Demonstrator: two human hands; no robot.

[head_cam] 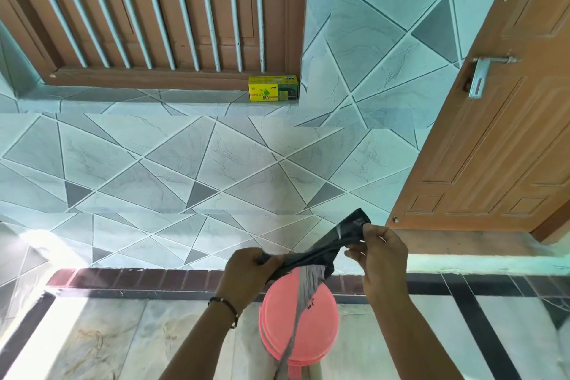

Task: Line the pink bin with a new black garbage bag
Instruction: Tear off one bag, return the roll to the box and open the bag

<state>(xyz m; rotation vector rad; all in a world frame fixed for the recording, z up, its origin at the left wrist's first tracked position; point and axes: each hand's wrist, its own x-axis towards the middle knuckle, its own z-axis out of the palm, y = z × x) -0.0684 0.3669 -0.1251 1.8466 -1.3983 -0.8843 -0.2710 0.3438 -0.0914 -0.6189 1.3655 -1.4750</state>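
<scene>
Head cam: I've got the black garbage bag (320,251) still folded into a strip, left hand (246,271) pinching one end, right hand (377,251) pinching the other, right above the pink bin (311,330) at 6 o'clock on the floor. My worry is that the thin plastic clings shut and I can't find the mouth, or I tug too hard and tear it. The bin's lid looks closed too, so that's in the way. Yellow bag box (273,88) sits at 12 o'clock on the ledge, wooden door (493,133) at 3.

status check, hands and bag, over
Both hands, left and right, gripping the bag, still folded, above the bin. Bin lid looks closed. Nothing else in the way.
</scene>
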